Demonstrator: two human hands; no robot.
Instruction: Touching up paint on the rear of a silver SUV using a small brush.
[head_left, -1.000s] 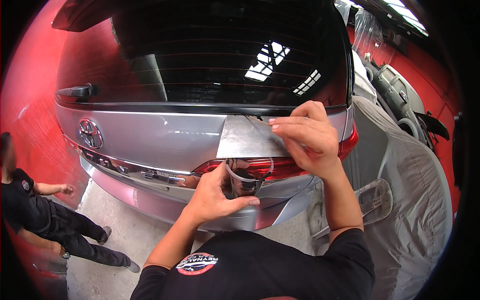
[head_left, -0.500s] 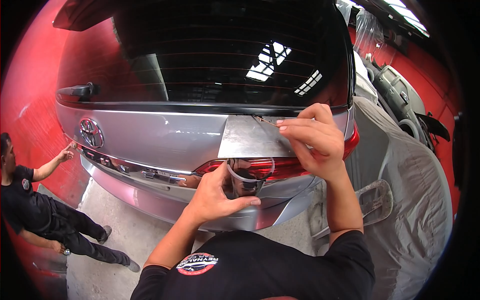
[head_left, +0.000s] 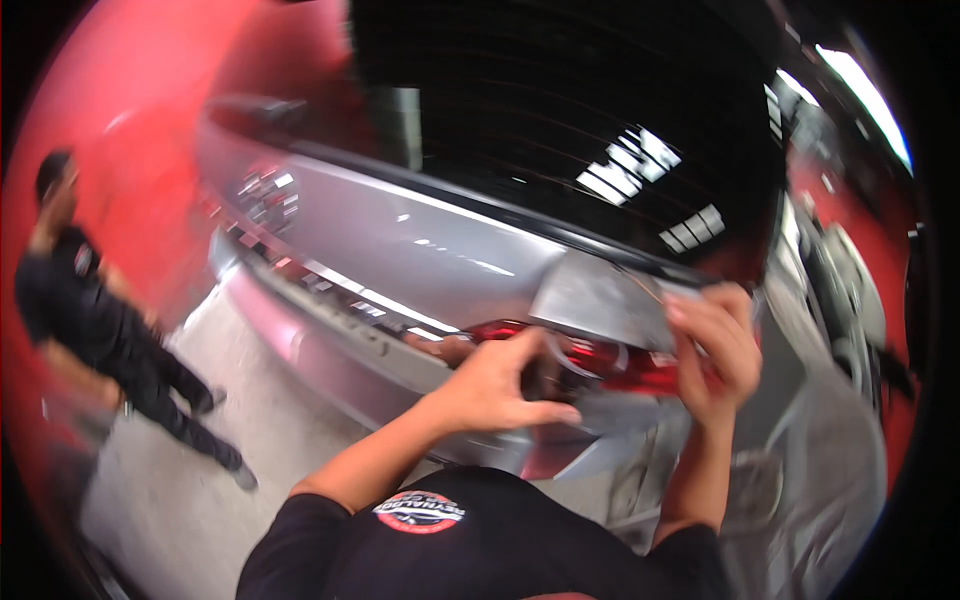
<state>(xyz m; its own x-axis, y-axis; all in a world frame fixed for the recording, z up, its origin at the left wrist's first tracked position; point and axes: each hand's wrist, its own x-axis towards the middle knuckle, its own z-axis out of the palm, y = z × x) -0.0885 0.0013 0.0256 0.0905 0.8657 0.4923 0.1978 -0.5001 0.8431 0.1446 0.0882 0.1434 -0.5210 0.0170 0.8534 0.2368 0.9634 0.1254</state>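
Note:
My left hand (head_left: 495,385) is wrapped round a clear plastic cup (head_left: 547,378) with dark contents, held in front of the red tail light (head_left: 650,376). Between the fingertips of my right hand (head_left: 722,340) is a thin brush (head_left: 640,284), blurred by motion. Its tip points up and left, over a dull grey, straight-edged patch (head_left: 590,298) on the silver tailgate (head_left: 430,235). Whether the tip touches the surface I cannot tell. The patch lies just below the dark rear window (head_left: 520,110).
A person in black clothes (head_left: 85,290) stands at the left by a red wall (head_left: 150,110). The silver bumper (head_left: 310,330) curves below the tailgate. On the right are a grey-covered object (head_left: 830,450) and a loose car door (head_left: 850,270).
The view has turned, so the car looks tilted and shifted right. My hands keep the cup and brush near the patch. The other person's raised arm has dropped from the car.

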